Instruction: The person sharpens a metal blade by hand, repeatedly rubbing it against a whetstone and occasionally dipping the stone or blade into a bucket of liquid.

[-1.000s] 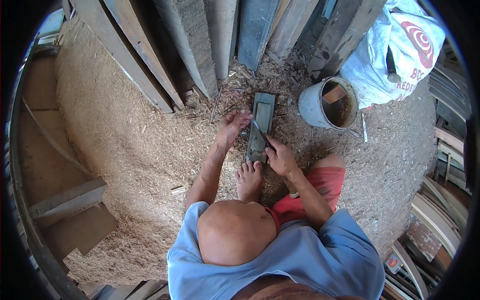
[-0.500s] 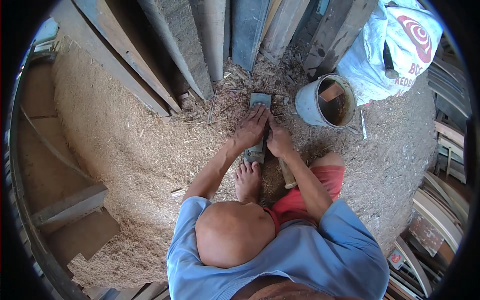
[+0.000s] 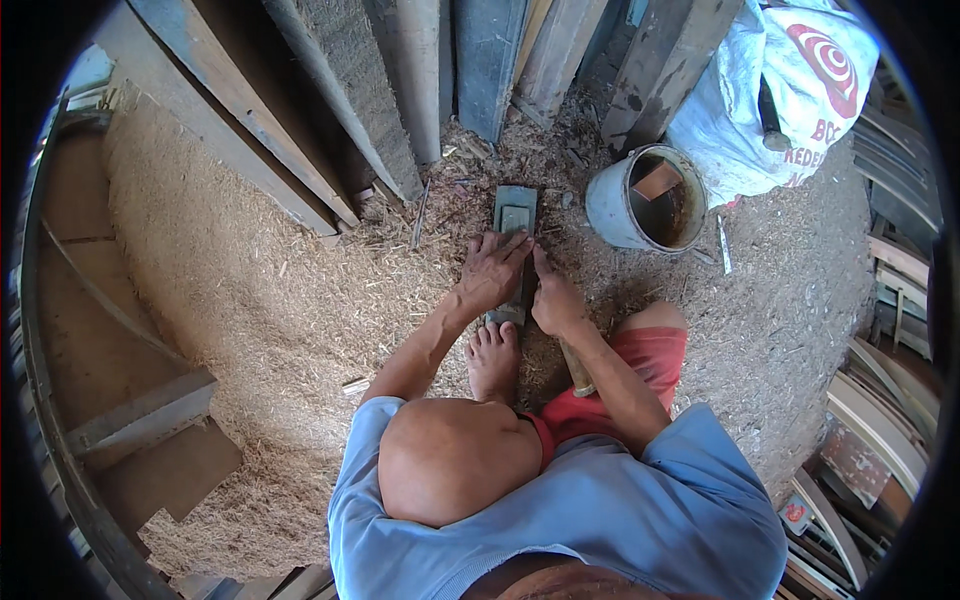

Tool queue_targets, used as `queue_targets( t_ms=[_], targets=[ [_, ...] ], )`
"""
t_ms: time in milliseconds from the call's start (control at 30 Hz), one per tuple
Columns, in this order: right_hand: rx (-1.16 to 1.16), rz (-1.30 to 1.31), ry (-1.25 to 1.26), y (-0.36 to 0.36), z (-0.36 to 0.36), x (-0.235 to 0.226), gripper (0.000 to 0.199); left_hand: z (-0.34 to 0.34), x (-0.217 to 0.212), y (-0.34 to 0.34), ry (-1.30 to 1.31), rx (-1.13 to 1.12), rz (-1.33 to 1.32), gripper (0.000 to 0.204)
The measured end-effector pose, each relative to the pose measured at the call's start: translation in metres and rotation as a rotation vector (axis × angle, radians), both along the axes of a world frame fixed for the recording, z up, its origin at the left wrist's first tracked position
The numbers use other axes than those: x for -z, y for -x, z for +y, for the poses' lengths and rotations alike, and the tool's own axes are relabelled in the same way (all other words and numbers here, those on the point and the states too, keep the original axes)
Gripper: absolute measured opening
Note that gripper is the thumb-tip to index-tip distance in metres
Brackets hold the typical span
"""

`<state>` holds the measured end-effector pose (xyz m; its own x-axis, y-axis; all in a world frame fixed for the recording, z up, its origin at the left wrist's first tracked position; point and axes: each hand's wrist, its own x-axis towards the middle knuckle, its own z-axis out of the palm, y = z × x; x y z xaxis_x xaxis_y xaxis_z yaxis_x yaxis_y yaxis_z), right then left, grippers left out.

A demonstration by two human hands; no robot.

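so, containers first: a pale blue bucket [image 3: 645, 200] sits on the sawdust floor [image 3: 250, 300] at about 1 o'clock from the hands, well apart from them. inside it there's a piece of wood leaning at an angle, plus some dark stuff lower down that i can't make out. behind it at 1 to 2 o'clock slumps a white sack [image 3: 770, 90] with a red mark on it, top bunched up, contents hidden.

the main thing is a flat grey-green sharpening stone [image 3: 515, 215] lying lengthwise on the floor at 12 o'clock from the person, its near end covered by the hands. left hand [image 3: 492, 272] is pressed down flat on it, fingers spread forward. right hand [image 3: 555, 300] is right next to it, touching or nearly so, index finger stretched forward along the stone's edge, and closed around a tool with a wooden handle [image 3: 577, 368] that sticks back toward the person. the blade is hidden under the hands. a bare foot [image 3: 493, 355] sits at 6 o'clock from the stone, toes right up against its near end.

planks [image 3: 400, 90] lean in a row across 10 to 1 o'clock just past the stone's far end, with wood scraps at their feet. a wooden frame [image 3: 140, 410] lies off at 8 o'clock.
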<state>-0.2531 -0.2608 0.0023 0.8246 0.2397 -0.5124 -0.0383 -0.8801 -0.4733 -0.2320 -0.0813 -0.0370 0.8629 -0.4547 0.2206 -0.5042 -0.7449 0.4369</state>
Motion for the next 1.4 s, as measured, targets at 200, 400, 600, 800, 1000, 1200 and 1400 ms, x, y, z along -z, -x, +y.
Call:
queue_targets(
  t_ms=[200, 400, 600, 800, 1000, 1200, 1400],
  targets=[
    [0.002, 0.016, 0.019, 0.008, -0.001, -0.003, 0.089, 0.000, -0.001, 0.009, 0.013, -0.008, 0.004, 0.050],
    [-0.010, 0.018, -0.009, 0.017, -0.017, -0.002, 0.078, -0.003, -0.029, 0.028, 0.025, -0.131, 0.027, 0.052],
    [0.107, -0.117, -0.216, 0.022, 0.008, -0.042, 0.054, 0.020, -0.020, 0.037, 1.089, -0.550, 0.737, 0.039],
    [0.004, -0.190, -0.426, 0.027, 0.023, -0.065, 0.053, 0.029, -0.052, 0.030, 1.664, -0.499, 0.827, 0.016],
    [-0.055, -0.326, -0.591, 0.030, 0.028, -0.056, 0.051, 0.037, -0.064, 0.033, 1.796, -0.422, 0.789, 0.011],
    [-0.057, -0.319, -0.630, 0.030, 0.029, -0.055, 0.048, 0.045, -0.074, 0.031, 1.834, -0.412, 0.839, 0.022],
    [0.056, -0.115, -0.691, 0.028, 0.032, -0.078, 0.045, 0.042, -0.075, 0.033, 1.899, -0.325, 0.730, 0.021]
  ],
)
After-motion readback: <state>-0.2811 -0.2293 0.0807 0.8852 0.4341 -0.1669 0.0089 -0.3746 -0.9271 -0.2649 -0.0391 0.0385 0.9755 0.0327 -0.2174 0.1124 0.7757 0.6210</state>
